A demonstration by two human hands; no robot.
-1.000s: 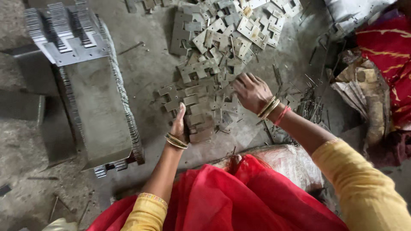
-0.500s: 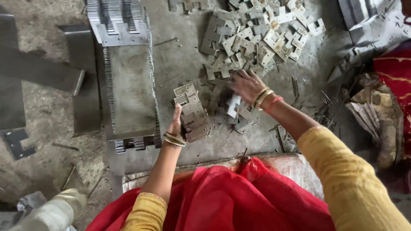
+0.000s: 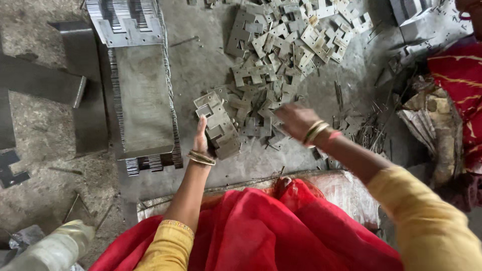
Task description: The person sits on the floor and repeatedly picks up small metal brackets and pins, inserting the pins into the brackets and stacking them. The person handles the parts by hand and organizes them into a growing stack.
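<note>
My left hand point(image 3: 202, 140) grips a stack of flat notched metal plates point(image 3: 219, 125), held on edge just above the concrete floor. My right hand point(image 3: 295, 120), blurred by motion, reaches over the loose metal plates point(image 3: 261, 98) scattered in front of me; I cannot tell whether it holds one. Both wrists carry bangles. A larger pile of the same stamped plates point(image 3: 296, 35) spreads toward the top of the view.
A long neat stack of metal sheets point(image 3: 143, 95) lies to the left, with toothed plates point(image 3: 125, 20) on its far end. Dark steel bars point(image 3: 40, 80) rest at far left. Thin metal strips point(image 3: 369, 133) and a red cloth bundle point(image 3: 459, 85) sit to the right.
My left hand has lifted and tilted the plate stack. My right hand has swept rightward across the loose plates. The head camera has shifted, bringing the sheet stack closer to centre.
</note>
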